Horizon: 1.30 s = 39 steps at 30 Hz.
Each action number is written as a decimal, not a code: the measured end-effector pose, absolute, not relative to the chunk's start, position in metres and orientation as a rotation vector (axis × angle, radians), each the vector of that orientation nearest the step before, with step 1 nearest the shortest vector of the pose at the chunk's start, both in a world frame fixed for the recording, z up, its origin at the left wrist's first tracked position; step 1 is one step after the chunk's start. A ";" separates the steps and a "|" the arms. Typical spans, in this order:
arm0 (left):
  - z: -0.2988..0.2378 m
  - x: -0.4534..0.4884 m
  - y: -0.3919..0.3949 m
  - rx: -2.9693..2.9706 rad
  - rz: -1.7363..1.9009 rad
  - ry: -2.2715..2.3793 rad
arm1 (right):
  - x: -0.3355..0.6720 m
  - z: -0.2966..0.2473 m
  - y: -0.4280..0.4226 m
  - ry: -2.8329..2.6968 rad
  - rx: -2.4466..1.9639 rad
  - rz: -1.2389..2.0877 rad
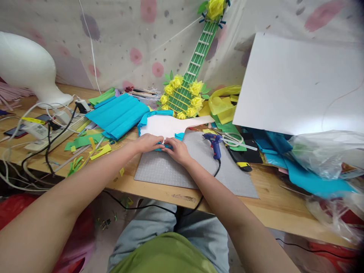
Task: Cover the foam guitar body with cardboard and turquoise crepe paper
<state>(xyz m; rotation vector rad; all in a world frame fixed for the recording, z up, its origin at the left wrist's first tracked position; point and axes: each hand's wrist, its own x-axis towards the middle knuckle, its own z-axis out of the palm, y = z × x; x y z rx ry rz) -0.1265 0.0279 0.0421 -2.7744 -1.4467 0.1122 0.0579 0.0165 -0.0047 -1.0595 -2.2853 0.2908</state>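
A white guitar-shaped board (167,126) lies on the grey cutting mat (162,170), its narrow neck pointing right. Blue crepe paper (143,120) wraps part of its rim, and another blue flap (179,135) shows beside the neck. My left hand (150,143) and my right hand (178,150) meet at the near edge of the board. Both have their fingers closed, pinching the blue crepe paper there; the fingertips hide most of that strip. To the right, a blue glue gun (214,144) with a clear glue stick rests on the mat.
Behind stands a green paper guitar (196,64) with yellow flowers. Folded blue crepe paper (122,113), paper scraps (99,151) and a power strip (57,134) lie left, near a white foam head (31,68). A cutter (243,165), white sheet (298,87) and plastic bag (327,151) are right.
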 end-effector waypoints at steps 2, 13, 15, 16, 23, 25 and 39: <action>0.042 -0.126 0.027 -2.769 0.127 -1.453 | 0.058 -0.006 0.018 -2.289 -1.069 0.278; 0.036 -0.128 0.029 -2.827 0.013 -1.491 | 0.044 0.002 0.007 -2.300 -1.056 0.162; 0.036 -0.127 0.029 -2.803 0.029 -1.519 | 0.037 -0.001 0.007 -2.247 -1.146 0.139; 0.036 -0.127 0.029 -2.800 0.038 -1.521 | 0.033 -0.002 0.007 -2.223 -1.189 0.133; 0.038 -0.127 0.031 -2.829 0.037 -1.499 | 0.034 0.000 0.010 -2.224 -1.249 0.165; 0.037 -0.127 0.032 -2.834 0.040 -1.487 | 0.039 0.004 0.012 -2.285 -1.208 0.181; 0.035 -0.133 0.025 -2.779 0.037 -1.500 | 0.061 0.012 0.021 -2.437 -1.001 0.111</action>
